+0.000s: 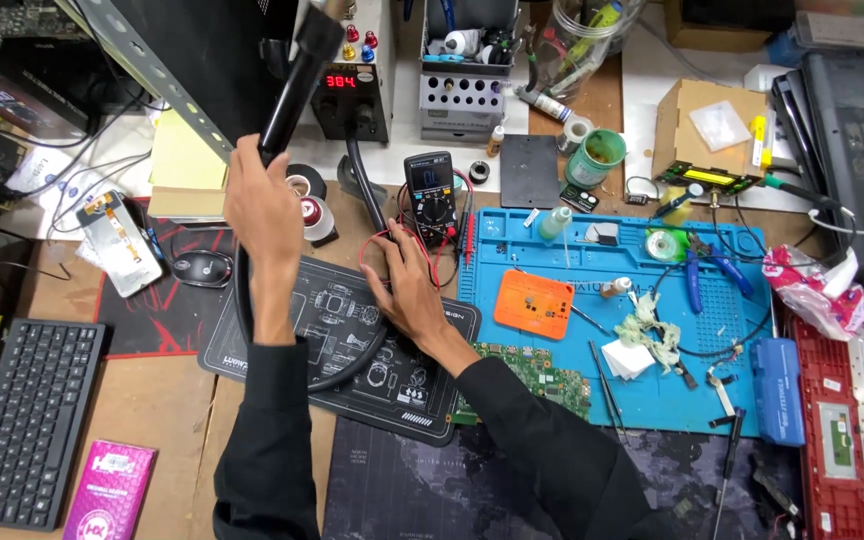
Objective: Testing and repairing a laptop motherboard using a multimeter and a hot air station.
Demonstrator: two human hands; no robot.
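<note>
Gripping the long black cylindrical handle of a hot-air tool [294, 75], the left hand [260, 205] is closed around its lower end and holds it raised, nozzle end tilted up and away, well above the dark printed work mat [352, 340]. A thick black hose [352, 365] curves from that handle down across the mat in a wide loop and back up to the black box-shaped station with a red lit display [352, 95], which stands beyond the mat's far edge. The right hand [407, 290] lies palm down on the mat's far right part, fingers spread and slightly curled, fingertips touching thin red wire [377, 245]; whether it pinches the wire cannot be told. Just beyond the mat, past that hand, stands a small black handheld meter with a dark screen [430, 195]. Right of the mat lies a blue silicone repair mat [572, 400] carrying an orange rectangular plate [534, 303], and a green circuit board [532, 375] sits at its near left corner, beside the right forearm. Left of the dark mat sit a black computer mouse [202, 268] and a black keyboard [27, 420]
</note>
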